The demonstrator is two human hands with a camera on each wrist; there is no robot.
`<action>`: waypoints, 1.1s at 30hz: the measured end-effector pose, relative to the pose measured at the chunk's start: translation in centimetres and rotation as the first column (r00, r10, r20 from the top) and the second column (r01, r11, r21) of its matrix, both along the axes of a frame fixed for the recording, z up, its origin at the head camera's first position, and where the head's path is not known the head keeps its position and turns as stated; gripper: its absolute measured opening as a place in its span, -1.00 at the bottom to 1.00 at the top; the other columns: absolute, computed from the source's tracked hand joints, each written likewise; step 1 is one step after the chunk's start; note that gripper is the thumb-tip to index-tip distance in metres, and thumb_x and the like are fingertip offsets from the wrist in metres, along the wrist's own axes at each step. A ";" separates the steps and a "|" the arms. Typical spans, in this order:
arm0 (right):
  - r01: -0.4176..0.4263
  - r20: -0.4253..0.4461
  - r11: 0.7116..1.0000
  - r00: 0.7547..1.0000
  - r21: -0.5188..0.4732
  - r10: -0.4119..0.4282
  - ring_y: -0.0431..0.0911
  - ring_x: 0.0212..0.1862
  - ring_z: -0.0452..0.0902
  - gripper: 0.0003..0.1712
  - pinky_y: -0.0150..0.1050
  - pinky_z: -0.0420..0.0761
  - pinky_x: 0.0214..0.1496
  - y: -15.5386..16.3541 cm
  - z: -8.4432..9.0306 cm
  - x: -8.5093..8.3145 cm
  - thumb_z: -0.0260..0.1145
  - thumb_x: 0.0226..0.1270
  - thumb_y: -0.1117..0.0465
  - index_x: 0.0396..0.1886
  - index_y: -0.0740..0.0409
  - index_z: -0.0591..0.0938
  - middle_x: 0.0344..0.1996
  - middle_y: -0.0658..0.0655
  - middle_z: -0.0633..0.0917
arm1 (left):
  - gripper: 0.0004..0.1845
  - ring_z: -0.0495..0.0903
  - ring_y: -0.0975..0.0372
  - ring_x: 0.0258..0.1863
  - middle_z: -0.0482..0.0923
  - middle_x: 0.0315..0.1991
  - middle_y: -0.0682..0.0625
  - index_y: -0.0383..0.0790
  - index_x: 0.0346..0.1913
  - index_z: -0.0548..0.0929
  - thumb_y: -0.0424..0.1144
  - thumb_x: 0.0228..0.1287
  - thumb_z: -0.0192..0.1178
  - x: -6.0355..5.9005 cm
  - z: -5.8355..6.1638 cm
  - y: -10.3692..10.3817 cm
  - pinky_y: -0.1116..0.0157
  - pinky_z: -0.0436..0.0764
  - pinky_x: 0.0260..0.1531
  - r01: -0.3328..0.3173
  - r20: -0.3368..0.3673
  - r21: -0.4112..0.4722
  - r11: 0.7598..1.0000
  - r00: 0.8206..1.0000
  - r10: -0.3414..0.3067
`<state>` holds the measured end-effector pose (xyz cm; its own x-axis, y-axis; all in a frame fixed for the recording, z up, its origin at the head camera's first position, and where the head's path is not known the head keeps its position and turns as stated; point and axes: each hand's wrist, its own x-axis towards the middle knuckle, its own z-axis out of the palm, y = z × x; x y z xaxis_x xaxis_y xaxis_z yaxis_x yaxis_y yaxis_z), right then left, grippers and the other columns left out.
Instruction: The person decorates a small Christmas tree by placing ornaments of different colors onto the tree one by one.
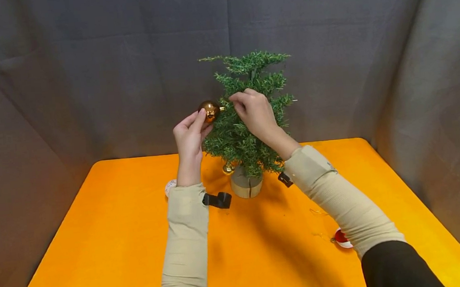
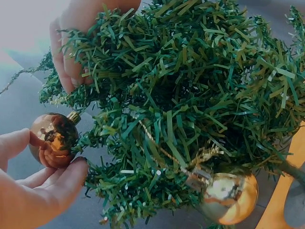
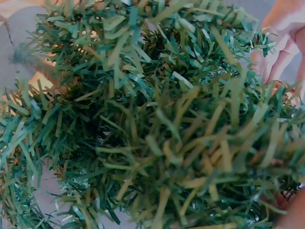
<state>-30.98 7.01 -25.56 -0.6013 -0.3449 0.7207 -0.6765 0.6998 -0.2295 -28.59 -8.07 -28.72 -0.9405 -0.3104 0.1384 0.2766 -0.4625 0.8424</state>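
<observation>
— Grey cloth hangs all round, and an orange counter (image 1: 111,245) sits in front. What is on it?

— One small green tree (image 1: 248,114) in a wooden stump. A gold ball (image 2: 228,198) already hangs low on it.

— What does the left hand (image 1: 189,138) do?

— It holds up a brown ball (image 1: 210,110) with its fingertips. Its fingers are a little bent round the ball.

— Where is that ball?

— Up in the air, just left of the tree, touching the branch tips. Its little gold cap points right, toward the tree.

— And the right hand (image 1: 255,114)?

— It is at the ball's cap and pinches something there among the needles. I cannot tell if it is a branch or the ball's string. Both hands are close to the ball.

— Anything else?

— A red and white ball (image 1: 342,238) lies by the right sleeve.
</observation>
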 end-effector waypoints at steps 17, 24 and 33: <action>0.004 -0.015 0.996 1.000 0.087 -0.002 -0.11 -0.68 0.20 -0.73 -0.28 0.17 -0.64 0.1 0.1 0.2 0.05 0.27 0.36 -0.21 0.24 0.68 -0.57 0.14 0.49 | -0.64 0.46 0.22 -0.29 0.50 -0.07 -0.14 -0.28 0.12 0.46 -0.25 0.28 0.06 -0.1 0.2 0.2 0.38 0.38 -0.53 -0.039 0.026 -0.316 0.948 0.998 0.050; 0.029 0.016 0.991 0.999 0.130 -0.032 -0.07 -0.52 0.46 -0.77 -0.23 0.43 -0.56 0.1 0.2 0.2 0.20 0.22 0.22 -0.21 0.22 0.67 -0.48 0.15 0.54 | -0.63 0.43 0.23 -0.19 0.47 -0.05 -0.13 -0.26 0.11 0.48 -0.23 0.27 0.07 -0.2 0.2 0.3 0.32 0.40 -0.40 0.012 0.062 -0.403 0.915 0.998 0.014; 0.044 0.077 0.986 0.995 0.162 -0.057 -0.04 -0.44 0.48 -0.81 -0.20 0.47 -0.47 0.3 0.4 0.3 0.26 0.19 0.23 -0.24 0.20 0.67 -0.44 0.15 0.54 | -0.64 0.30 0.18 0.11 0.36 0.13 -0.10 -0.29 0.16 0.43 -0.42 0.31 -0.08 -0.3 0.2 0.1 0.33 0.37 -0.07 0.072 0.078 -0.534 0.843 0.996 -0.036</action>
<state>-30.69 7.29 -25.17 -0.6753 -0.4194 0.6067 -0.6230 0.7647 -0.1649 -28.88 -7.96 -28.55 -0.9658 -0.1536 0.2087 0.2029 0.0530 0.9778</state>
